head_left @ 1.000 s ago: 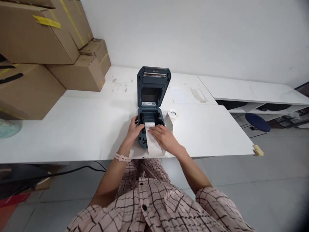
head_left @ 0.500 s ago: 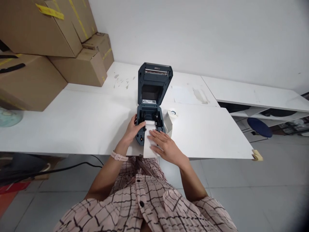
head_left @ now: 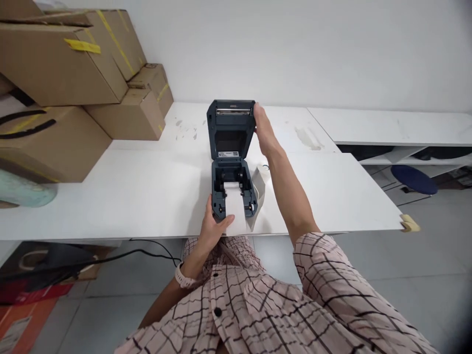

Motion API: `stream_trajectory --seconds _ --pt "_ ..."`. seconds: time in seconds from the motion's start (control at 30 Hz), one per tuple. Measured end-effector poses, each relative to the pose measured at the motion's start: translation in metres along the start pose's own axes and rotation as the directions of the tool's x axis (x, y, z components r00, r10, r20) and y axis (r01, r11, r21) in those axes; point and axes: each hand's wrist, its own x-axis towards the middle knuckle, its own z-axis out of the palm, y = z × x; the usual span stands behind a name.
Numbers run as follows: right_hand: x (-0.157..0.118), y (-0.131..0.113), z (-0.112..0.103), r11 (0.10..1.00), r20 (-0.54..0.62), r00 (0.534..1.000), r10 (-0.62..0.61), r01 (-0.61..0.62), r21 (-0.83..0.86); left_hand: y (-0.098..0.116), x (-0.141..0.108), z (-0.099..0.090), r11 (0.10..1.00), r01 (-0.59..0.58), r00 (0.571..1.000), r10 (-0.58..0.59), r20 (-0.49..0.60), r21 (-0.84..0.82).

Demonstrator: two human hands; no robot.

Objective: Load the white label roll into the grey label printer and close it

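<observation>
A dark blue-grey label printer (head_left: 216, 192) stands at the front edge of the table with its lid (head_left: 213, 129) raised. White label paper (head_left: 235, 206) runs from a roll inside and out over the printer's front. My left hand (head_left: 213, 227) grips the front left corner, fingers along the side and thumb pressing on the paper. At the upper right edge of the lid is my right hand (head_left: 262, 125), closed round that edge, its fingers mostly hidden behind it. Beside the printer on the right lies a loose white roll (head_left: 264, 170) with a strip of paper trailing forward.
Cardboard boxes (head_left: 66, 69) are stacked on the left of the white table (head_left: 155, 196). A pale green cylindrical object (head_left: 27, 189) lies in front of them. A blue stool (head_left: 413, 178) stands on the floor at right. Black cables (head_left: 129, 251) hang below the table's left side.
My right hand has gone from the paper up to the lid's right edge. My left hand has slid forward to the printer's front corner, its thumb now on the paper. The view has shifted slightly.
</observation>
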Motion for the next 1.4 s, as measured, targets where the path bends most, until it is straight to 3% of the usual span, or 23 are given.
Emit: stream_trajectory --seconds 0.13,0.27,0.37,0.53,0.7,0.97,1.07,1.17,1.23,1.3,1.33,1.4 --pt "-0.083 -0.032 0.006 0.991 -0.094 0.991 0.097 -0.088 0.099 0.007 0.000 -0.012 0.999 0.008 0.998 -0.011 -0.066 -0.041" --pt "-0.177 -0.055 0.015 0.978 -0.017 0.982 0.189 -0.187 0.095 0.022 0.014 -0.018 0.994 -0.084 0.986 0.073 -0.150 -0.074" --pt "-0.214 -0.055 0.026 0.943 -0.003 0.951 0.308 -0.305 0.133 0.034 0.028 -0.014 0.992 -0.094 0.984 0.079 -0.160 -0.084" --pt "-0.228 -0.044 0.036 0.836 -0.034 0.860 0.508 -0.484 0.260 0.037 0.040 -0.004 0.990 -0.016 0.998 0.008 -0.055 -0.137" --pt "-0.234 -0.034 0.041 0.729 0.052 0.778 0.627 -0.609 0.313 0.031 0.037 -0.007 0.989 -0.052 0.999 0.052 -0.004 -0.136" --pt "-0.239 -0.023 0.051 0.743 -0.013 0.800 0.600 -0.551 0.379 0.032 0.040 -0.009 0.992 -0.091 0.996 0.092 -0.003 -0.085" --pt "-0.237 -0.023 0.048 0.738 0.012 0.803 0.596 -0.554 0.385 0.020 0.025 -0.007 0.989 -0.146 0.980 0.146 -0.138 0.013" --pt "-0.237 -0.023 0.046 0.733 0.019 0.801 0.599 -0.558 0.389 0.003 -0.006 -0.003 0.967 -0.158 0.896 0.225 -0.383 0.198" --pt "-0.237 -0.022 0.047 0.748 0.007 0.809 0.588 -0.547 0.377 -0.002 -0.024 0.000 0.972 -0.098 0.950 0.156 -0.269 0.216" --pt "-0.238 -0.020 0.049 0.770 -0.008 0.822 0.569 -0.530 0.357 0.003 -0.032 0.004 0.987 0.000 0.999 0.007 -0.043 0.163" --pt "-0.238 -0.019 0.050 0.779 -0.008 0.828 0.560 -0.523 0.346 0.008 -0.033 0.006 0.991 0.070 0.993 -0.080 0.090 0.113" --pt "-0.239 -0.020 0.051 0.801 -0.015 0.840 0.543 -0.513 0.308 0.020 -0.029 0.009 0.978 0.209 0.936 -0.200 0.289 -0.002"
